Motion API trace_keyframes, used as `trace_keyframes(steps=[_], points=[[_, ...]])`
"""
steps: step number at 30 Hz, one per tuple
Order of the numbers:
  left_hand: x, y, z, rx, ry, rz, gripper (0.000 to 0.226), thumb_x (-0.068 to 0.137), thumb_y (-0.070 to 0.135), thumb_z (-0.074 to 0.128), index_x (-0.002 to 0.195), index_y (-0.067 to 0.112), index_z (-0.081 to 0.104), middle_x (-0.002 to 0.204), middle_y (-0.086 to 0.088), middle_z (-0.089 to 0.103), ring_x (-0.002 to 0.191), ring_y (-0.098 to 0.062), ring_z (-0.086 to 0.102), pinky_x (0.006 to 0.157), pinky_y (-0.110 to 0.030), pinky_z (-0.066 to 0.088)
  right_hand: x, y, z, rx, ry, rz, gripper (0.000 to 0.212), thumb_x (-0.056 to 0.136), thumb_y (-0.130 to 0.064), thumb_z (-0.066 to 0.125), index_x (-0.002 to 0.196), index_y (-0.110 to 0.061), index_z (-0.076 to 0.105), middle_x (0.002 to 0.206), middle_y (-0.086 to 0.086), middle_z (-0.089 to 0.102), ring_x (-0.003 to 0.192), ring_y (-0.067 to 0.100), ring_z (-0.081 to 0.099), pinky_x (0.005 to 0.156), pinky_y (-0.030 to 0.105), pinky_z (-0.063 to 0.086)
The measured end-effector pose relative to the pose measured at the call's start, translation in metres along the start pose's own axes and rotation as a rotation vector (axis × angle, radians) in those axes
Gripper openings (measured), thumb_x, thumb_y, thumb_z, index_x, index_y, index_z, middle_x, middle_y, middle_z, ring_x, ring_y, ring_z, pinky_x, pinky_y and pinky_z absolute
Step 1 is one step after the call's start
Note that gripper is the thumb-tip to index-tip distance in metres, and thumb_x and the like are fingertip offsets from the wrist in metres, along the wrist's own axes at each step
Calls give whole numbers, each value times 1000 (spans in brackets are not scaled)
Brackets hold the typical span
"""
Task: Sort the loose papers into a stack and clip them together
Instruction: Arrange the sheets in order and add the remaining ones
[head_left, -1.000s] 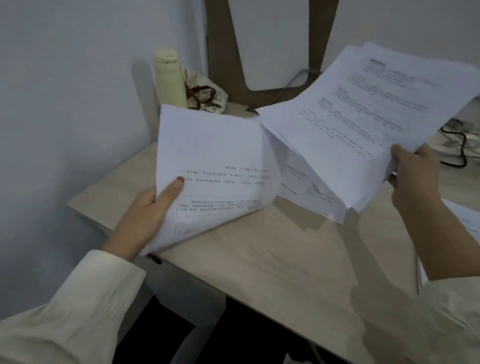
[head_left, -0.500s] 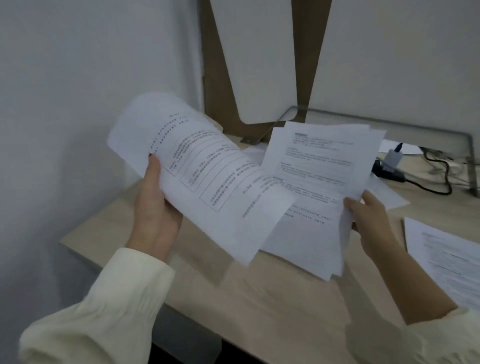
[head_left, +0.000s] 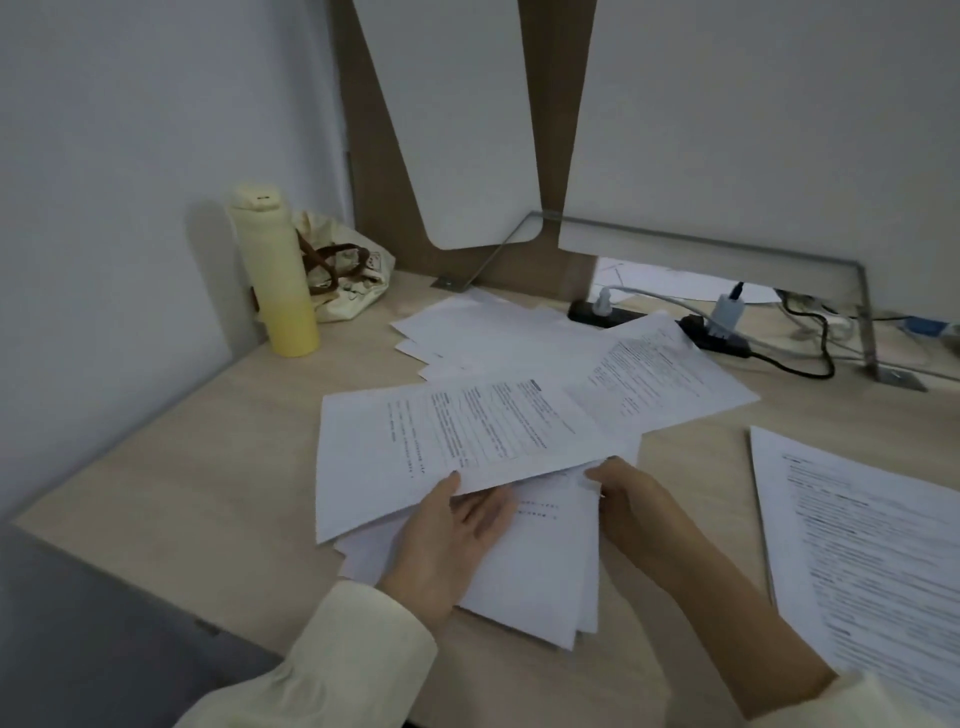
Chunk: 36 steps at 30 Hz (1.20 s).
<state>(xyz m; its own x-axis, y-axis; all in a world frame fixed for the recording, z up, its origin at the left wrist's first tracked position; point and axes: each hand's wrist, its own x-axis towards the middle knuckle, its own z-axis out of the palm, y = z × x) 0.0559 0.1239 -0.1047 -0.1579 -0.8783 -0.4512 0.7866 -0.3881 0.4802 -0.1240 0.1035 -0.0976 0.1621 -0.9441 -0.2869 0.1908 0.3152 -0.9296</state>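
Fingers (head_left: 485, 513) of the left hand (head_left: 447, 545) under the top printed sheet (head_left: 457, 441), thumb pinching it; right hand (head_left: 631, 501) nipping its corner above the bundle (head_left: 535, 577) on the desk (head_left: 208, 467). Gathering stage, seemingly: next square edges, collect scattered sheets (head_left: 493, 332).

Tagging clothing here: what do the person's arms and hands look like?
The left hand and right hand are bare, no gloves, rings or watch visible. Cream long sleeves: left sleeve cuffed at the wrist, right sleeve pushed up the forearm.

pale wooden desk (head_left: 182, 467) under loose papers (head_left: 493, 338), yellow bottle (head_left: 275, 280), cloth bag (head_left: 356, 293), perhaps a power strip (head_left: 592, 314)
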Motion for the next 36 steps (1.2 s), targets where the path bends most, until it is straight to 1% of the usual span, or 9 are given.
trace_keyframes(steps=[7, 10, 13, 15, 18, 23, 28, 33, 36], points=[[-16, -7, 19, 440, -79, -145, 32, 95, 25, 45, 110, 2, 62, 100, -15, 69, 80, -19, 70, 58, -30, 59, 11, 7, 5, 77, -125, 3, 37, 92, -16, 50, 128, -14, 53, 125, 8, 64, 112, 30, 61, 92, 41, 51], [-31, 4, 24, 878, -211, -157, 28, 94, 27, 45, 92, 11, 69, 79, 0, 71, 66, -8, 67, 54, -21, 52, 15, 8, 3, -16, 13, 42, 30, 89, -3, 48, 117, -4, 56, 106, 12, 67, 91, 27, 62, 72, 34, 48], [-33, 33, 25, 961, -275, 99, 24, 94, 17, 45, 86, 14, 67, 73, 5, 71, 66, -6, 65, 54, -16, 49, 15, 2, -2, -103, 58, 97, 14, 87, 1, 47, 92, -7, 57, 82, 8, 64, 65, 20, 60, 53, 26, 44], [-16, 60, 16, 978, -132, 389, 20, 93, 11, 47, 89, 13, 66, 79, 5, 71, 78, -10, 64, 60, -15, 52, 17, -1, -8, -147, 112, 132, 19, 85, 0, 50, 72, -13, 46, 68, 5, 52, 55, 19, 49, 49, 26, 37], [19, 89, -17, 1513, 167, 674, 23, 89, 16, 55, 112, 18, 58, 115, 1, 59, 113, -18, 52, 92, -26, 45, 19, -3, -16, -247, 204, 137, 35, 80, -3, 53, 62, -20, 28, 61, 1, 31, 51, 15, 29, 50, 28, 21], [29, 82, -41, 1894, 242, 355, 67, 86, 37, 57, 142, 17, 27, 147, -6, 29, 135, -25, 28, 107, -38, 30, 19, -1, -19, -296, 275, 121, 31, 80, -4, 48, 62, -19, 27, 62, 1, 28, 51, 14, 26, 48, 25, 20], [17, 73, -42, 1693, 233, 268, 60, 84, 33, 62, 136, 17, 37, 140, -4, 36, 120, -21, 45, 98, -40, 43, 14, 3, -12, -39, 236, 145, 13, 89, -5, 47, 97, -5, 57, 90, 9, 65, 83, 26, 62, 69, 32, 49], [1, 65, -38, 1438, 143, 196, 52, 84, 24, 64, 131, 10, 43, 130, -3, 38, 90, -8, 53, 53, -17, 51, 11, 0, 0, -240, 146, 80, 38, 87, 2, 50, 124, -7, 54, 120, 11, 64, 107, 31, 61, 97, 48, 46], [0, 68, -37, 1507, 219, 300, 52, 85, 32, 61, 130, 13, 42, 130, -3, 45, 92, -9, 54, 65, -18, 51, 2, -15, 5, -427, 149, -46, 36, 85, 0, 50, 113, -21, 60, 111, 1, 68, 99, 22, 65, 89, 41, 51]])
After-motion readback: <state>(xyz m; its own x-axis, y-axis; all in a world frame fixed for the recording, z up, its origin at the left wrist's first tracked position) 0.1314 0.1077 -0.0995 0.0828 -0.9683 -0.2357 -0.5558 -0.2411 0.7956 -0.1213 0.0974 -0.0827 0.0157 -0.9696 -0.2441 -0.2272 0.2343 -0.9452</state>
